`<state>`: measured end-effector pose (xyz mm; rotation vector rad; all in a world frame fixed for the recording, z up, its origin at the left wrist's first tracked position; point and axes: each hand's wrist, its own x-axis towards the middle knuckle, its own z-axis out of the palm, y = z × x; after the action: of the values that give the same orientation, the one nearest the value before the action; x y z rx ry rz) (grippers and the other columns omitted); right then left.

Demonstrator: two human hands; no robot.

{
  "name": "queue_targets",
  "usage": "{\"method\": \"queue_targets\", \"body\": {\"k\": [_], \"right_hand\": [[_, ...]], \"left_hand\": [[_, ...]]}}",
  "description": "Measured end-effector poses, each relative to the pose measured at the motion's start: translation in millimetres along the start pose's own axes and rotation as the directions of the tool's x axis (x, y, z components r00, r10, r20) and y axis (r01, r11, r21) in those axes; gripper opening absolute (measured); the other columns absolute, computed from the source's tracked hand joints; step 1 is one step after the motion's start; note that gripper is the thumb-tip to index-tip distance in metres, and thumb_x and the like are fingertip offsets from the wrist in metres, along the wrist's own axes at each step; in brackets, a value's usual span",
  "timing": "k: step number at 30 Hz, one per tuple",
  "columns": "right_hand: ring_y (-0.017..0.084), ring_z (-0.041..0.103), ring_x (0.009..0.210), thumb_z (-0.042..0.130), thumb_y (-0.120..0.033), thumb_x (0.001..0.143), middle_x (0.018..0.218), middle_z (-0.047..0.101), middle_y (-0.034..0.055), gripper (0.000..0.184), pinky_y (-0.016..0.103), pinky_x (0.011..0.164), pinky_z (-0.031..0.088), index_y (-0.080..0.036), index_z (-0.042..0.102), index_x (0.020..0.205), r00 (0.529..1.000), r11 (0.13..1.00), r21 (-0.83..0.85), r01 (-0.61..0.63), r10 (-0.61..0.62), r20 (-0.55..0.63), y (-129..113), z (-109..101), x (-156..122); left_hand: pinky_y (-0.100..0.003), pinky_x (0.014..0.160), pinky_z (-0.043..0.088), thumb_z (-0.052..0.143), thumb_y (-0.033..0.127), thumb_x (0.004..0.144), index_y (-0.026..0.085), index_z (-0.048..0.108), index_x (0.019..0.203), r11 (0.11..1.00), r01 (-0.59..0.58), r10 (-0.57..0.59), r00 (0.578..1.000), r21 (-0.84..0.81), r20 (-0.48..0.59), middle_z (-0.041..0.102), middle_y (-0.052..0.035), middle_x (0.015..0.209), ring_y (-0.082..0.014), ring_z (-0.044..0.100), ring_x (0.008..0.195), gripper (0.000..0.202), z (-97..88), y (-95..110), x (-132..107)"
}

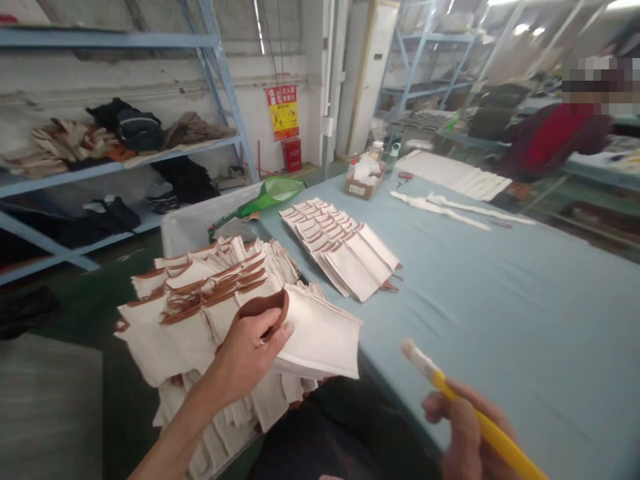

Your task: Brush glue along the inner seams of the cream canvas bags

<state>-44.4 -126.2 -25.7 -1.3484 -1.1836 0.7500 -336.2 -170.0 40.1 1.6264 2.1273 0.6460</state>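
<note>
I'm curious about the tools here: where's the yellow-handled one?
In the head view's lower right, the yellow-handled tool is in the right hand, its pale tip pointing up-left, in front of the blue table.

Worn on my head, the lone camera looks forward and down, my left hand (246, 360) and right hand (465, 427) close below, table (500, 287) and shelving (150, 40) beyond

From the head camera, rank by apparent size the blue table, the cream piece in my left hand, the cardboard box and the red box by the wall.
1. Blue table
2. Cream piece in your left hand
3. Cardboard box
4. Red box; farther off, so its true size is unsure
</note>
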Motion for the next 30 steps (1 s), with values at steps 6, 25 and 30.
{"method": "queue_targets", "body": {"k": [6, 25, 30], "right_hand": [[0.016, 0.077, 0.071, 0.059, -0.035, 0.106, 0.084, 0.081, 0.0027, 0.019, 0.026, 0.069, 0.057, -0.022, 0.070, 0.114, 0.882, 0.856, -0.216, 0.470, -0.463, 0.086, -12, 3, 29], [0.016, 0.071, 0.063, 0.055, -0.031, 0.108, 0.077, 0.074, 0.0003, 0.018, 0.028, 0.065, 0.057, -0.025, 0.069, 0.117, 0.895, 0.812, -0.439, 0.385, -0.444, -0.038, -7, -66, -21], [0.018, 0.073, 0.067, 0.055, -0.031, 0.108, 0.077, 0.076, 0.0010, 0.019, 0.031, 0.065, 0.057, -0.028, 0.069, 0.120, 0.863, 0.794, -0.385, 0.471, -0.504, 0.018, -1, -104, -30]], "left_hand": [[-0.029, 0.079, 0.063, 0.060, 0.049, 0.098, 0.019, 0.075, 0.120, 0.875, -0.135, 0.245, 0.952, -0.465, 0.185, 0.079, -0.0068, 0.096, -0.0247, 0.074, 0.095, 0.040, 42.4, 30, -1], [-0.031, 0.093, 0.063, 0.065, 0.042, 0.094, 0.023, 0.083, 0.112, 0.796, -0.311, 0.569, 0.675, -0.519, 0.469, 0.085, -0.0066, 0.111, -0.0247, 0.078, 0.100, 0.032, 102.0, 99, 26], [-0.027, 0.089, 0.060, 0.049, 0.034, 0.105, 0.022, 0.080, 0.104, 0.762, -0.331, 0.629, 0.584, -0.557, 0.513, 0.082, -0.0051, 0.102, -0.0212, 0.076, 0.094, 0.033, 120.7, 133, 0]]}}
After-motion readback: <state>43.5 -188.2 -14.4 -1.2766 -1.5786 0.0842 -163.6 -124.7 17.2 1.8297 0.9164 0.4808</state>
